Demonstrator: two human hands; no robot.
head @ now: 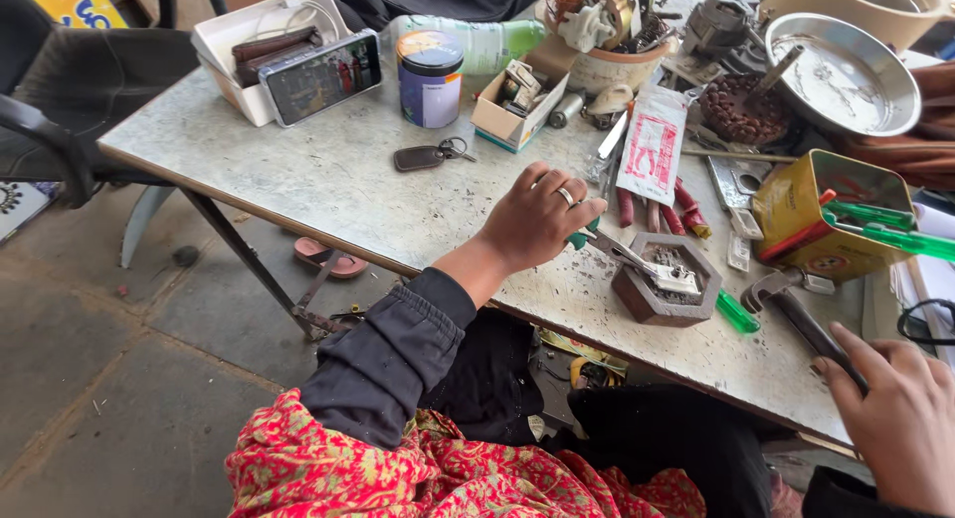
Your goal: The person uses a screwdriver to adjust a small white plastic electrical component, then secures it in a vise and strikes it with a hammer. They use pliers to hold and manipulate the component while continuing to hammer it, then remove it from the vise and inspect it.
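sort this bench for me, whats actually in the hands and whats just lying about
In hand:
- left hand on green-handled pliers, their tip at the hexagonal block
- right hand on the hammer

Lying about:
- phone
- keys
- tin
- small carton
- steel bowl
- yellow box

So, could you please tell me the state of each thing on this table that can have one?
Left hand: closed on green-handled pliers.
Right hand: fingers on a dark hammer handle.
Phone: screen lit, leaning on white box.
Round tin: lid on, upright.
Small carton: open.
Steel bowl: empty.
Yellow tin: open, green tools inside.
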